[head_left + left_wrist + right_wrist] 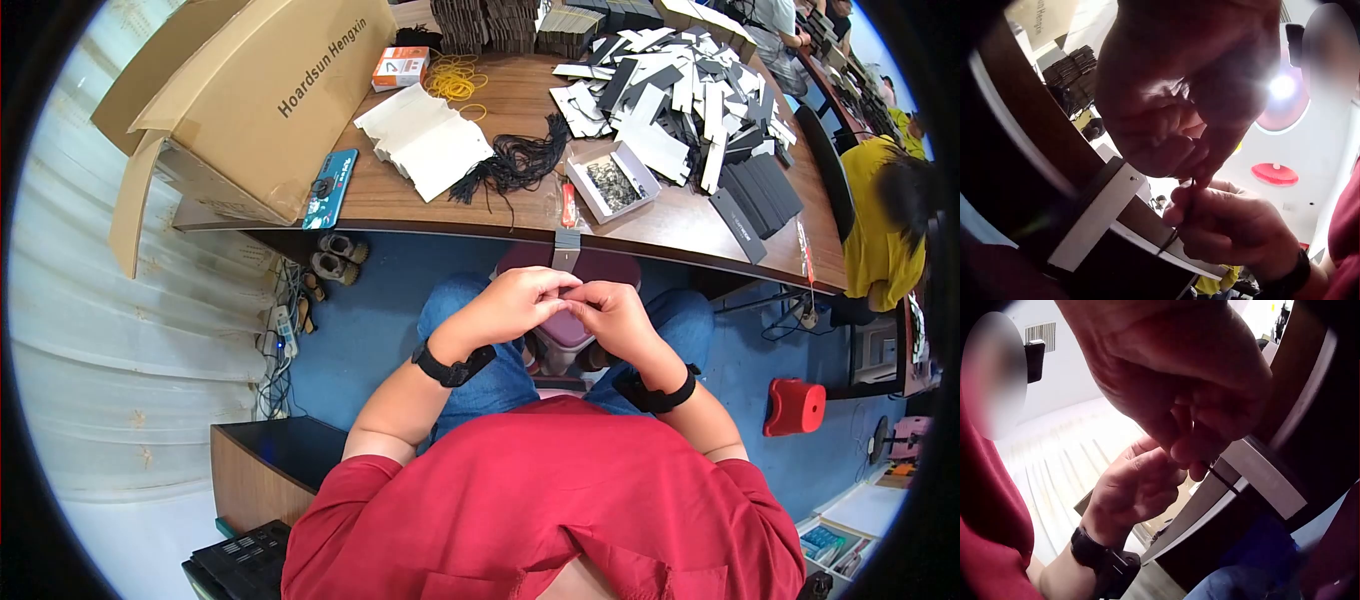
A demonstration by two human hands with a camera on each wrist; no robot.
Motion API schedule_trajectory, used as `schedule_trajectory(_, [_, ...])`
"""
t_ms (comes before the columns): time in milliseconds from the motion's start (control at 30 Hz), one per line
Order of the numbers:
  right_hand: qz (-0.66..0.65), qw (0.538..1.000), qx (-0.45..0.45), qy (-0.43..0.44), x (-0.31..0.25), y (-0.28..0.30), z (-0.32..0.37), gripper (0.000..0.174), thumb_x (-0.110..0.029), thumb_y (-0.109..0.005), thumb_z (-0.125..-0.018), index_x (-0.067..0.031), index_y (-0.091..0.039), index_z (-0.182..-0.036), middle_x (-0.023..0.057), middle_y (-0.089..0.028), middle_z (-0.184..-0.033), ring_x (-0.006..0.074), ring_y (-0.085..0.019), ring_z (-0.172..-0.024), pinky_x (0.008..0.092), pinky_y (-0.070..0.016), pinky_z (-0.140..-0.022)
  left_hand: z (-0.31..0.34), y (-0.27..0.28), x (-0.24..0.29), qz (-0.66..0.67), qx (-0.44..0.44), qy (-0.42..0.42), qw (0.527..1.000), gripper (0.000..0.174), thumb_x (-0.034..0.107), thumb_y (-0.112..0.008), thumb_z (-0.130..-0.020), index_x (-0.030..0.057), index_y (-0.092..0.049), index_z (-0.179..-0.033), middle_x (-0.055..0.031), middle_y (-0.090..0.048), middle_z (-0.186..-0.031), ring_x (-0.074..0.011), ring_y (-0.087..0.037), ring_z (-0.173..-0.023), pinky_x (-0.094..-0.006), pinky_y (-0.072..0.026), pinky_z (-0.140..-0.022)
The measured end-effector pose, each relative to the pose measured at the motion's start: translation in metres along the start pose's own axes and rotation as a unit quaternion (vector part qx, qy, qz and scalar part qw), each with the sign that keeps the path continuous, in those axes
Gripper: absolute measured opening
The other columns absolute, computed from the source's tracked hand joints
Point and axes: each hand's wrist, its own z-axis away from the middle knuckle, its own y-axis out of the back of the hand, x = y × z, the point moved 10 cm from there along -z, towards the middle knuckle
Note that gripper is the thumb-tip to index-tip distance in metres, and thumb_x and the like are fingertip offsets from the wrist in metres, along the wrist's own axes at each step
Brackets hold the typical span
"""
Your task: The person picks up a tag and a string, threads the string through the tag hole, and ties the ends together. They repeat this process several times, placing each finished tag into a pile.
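Note:
Fingertip to fingertip, my left hand (510,302) and my right hand (618,318) meet above my lap. Both pinch a thin black cord (1192,187) between thumb and fingers; in the right wrist view a dark end of the cord (1225,479) sticks out past the fingertips. Just beyond the hands is a narrow grey tag (566,252), near the table edge in the head view. The left wrist view shows the tag's pale face (1094,219) with a small eyelet near one end. Curled fingers hide most of the cord.
On the wooden table (520,215) lie a heap of black and white tags (690,100), a bundle of black cords (520,160), a small white box of eyelets (615,185) and yellow rubber bands (455,78). A large carton (270,110) stands at left, a purple stool (610,268) in front.

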Motion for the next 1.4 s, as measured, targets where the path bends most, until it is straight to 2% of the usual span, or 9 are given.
schedule_trajectory(333, [0.175,0.967,0.139,0.121,-0.031,0.014,0.006,0.008,-0.006,-0.063,-0.079,0.0017,-0.066,-0.081,0.0102,-0.064,-0.068,0.0135,-0.06,-0.06,0.0284,-0.0472,-0.055,-0.002,0.006,-0.002,-0.13,0.094,-0.034,0.986,0.021,0.006,-0.062,-0.076,0.0008,-0.066,-0.095,-0.012,-0.06,-0.082,-0.0246,-0.06,-0.073,-0.0321,-0.0484,-0.065])
schedule_trajectory(500, [0.044,0.987,0.155,0.007,0.019,0.023,-0.012,0.011,-0.009,-0.061,-0.086,0.0014,-0.065,-0.086,0.0038,-0.061,-0.063,0.0075,-0.054,-0.05,0.0233,-0.0425,-0.046,-0.003,0.023,-0.038,0.037,0.184,0.07,0.98,0.009,0.006,-0.063,-0.079,-0.0005,-0.068,-0.083,-0.0075,-0.061,-0.087,-0.0166,-0.059,-0.074,-0.0265,-0.047,-0.066])
schedule_trajectory(633, [0.014,0.984,0.171,-0.038,0.037,0.026,-0.021,0.012,-0.01,-0.06,-0.087,0.0007,-0.065,-0.085,0.0025,-0.061,-0.062,0.0057,-0.052,-0.048,0.0215,-0.0403,-0.044,-0.001,0.03,-0.059,0.041,0.278,0.038,0.959,0.013,0.01,-0.063,-0.082,-0.0014,-0.067,-0.083,-0.0067,-0.063,-0.08,-0.0146,-0.06,-0.068,-0.026,-0.0473,-0.063])
schedule_trajectory(800, [-0.052,0.985,0.129,-0.105,0.074,0.006,-0.019,0.015,-0.013,-0.06,-0.087,-0.0001,-0.066,-0.084,0.0028,-0.06,-0.061,0.0079,-0.052,-0.048,0.023,-0.0399,-0.045,0.006,-0.012,-0.102,0.269,0.243,0.139,0.921,0.014,0.008,-0.058,-0.089,-0.003,-0.067,-0.087,-0.0039,-0.065,-0.073,-0.0088,-0.058,-0.068,-0.0239,-0.0467,-0.065])
schedule_trajectory(967, [-0.352,0.895,-0.033,-0.272,0.11,-0.051,0.008,0.018,-0.017,-0.058,-0.091,-0.0029,-0.065,-0.083,-0.0001,-0.058,-0.064,0.0046,-0.048,-0.048,0.019,-0.0347,-0.044,0.01,-0.044,-0.104,0.397,0.212,0.193,0.872,0.016,0.011,-0.061,-0.09,-0.0015,-0.067,-0.097,-0.0016,-0.063,-0.07,-0.0085,-0.053,-0.061,-0.0222,-0.0454,-0.066])
schedule_trajectory(1033, [-0.228,0.943,-0.036,-0.239,0.112,-0.041,0.002,0.01,-0.014,-0.06,-0.087,-0.0042,-0.064,-0.088,0.0029,-0.06,-0.069,0.0121,-0.055,-0.052,0.0245,-0.0414,-0.047,0.009,-0.038,-0.101,0.317,0.236,0.15,0.906,0.016,0.011,-0.061,-0.089,-0.0009,-0.069,-0.096,0.0003,-0.06,-0.072,-0.0077,-0.051,-0.061,-0.0212,-0.0428,-0.061])
schedule_trajectory(1067, [-0.067,0.988,0.046,-0.133,0.095,-0.015,-0.006,0.009,-0.012,-0.061,-0.086,-0.005,-0.064,-0.09,0.0042,-0.061,-0.072,0.0153,-0.057,-0.056,0.0269,-0.0435,-0.049,0.009,-0.031,-0.097,0.232,0.252,0.101,0.934,0.015,0.011,-0.061,-0.089,-0.0009,-0.069,-0.095,0.0005,-0.059,-0.073,-0.0074,-0.051,-0.062,-0.0211,-0.0423,-0.061])
schedule_trajectory(1133, [0.256,0.941,0.201,0.092,0.016,0.016,0.0,0.013,-0.01,-0.063,-0.082,-0.0067,-0.063,-0.094,0.0068,-0.062,-0.079,0.0218,-0.061,-0.064,0.0317,-0.0477,-0.054,0.008,-0.024,-0.088,0.14,0.264,0.055,0.953,0.015,0.011,-0.062,-0.088,-0.0014,-0.069,-0.093,0.0007,-0.058,-0.075,-0.0069,-0.051,-0.065,-0.0209,-0.0414,-0.06])
schedule_trajectory(1400, [0.3,0.905,0.208,0.218,-0.038,0.014,-0.001,0.03,-0.004,-0.063,-0.075,-0.0095,-0.062,-0.105,0.0077,-0.06,-0.091,0.0258,-0.062,-0.069,0.0352,-0.0503,-0.059,0.012,-0.038,-0.111,0.227,0.246,0.132,0.933,0.014,0.01,-0.062,-0.086,-0.0012,-0.069,-0.09,-0.01,-0.063,-0.082,-0.0156,-0.06,-0.077,-0.0276,-0.0464,-0.068])
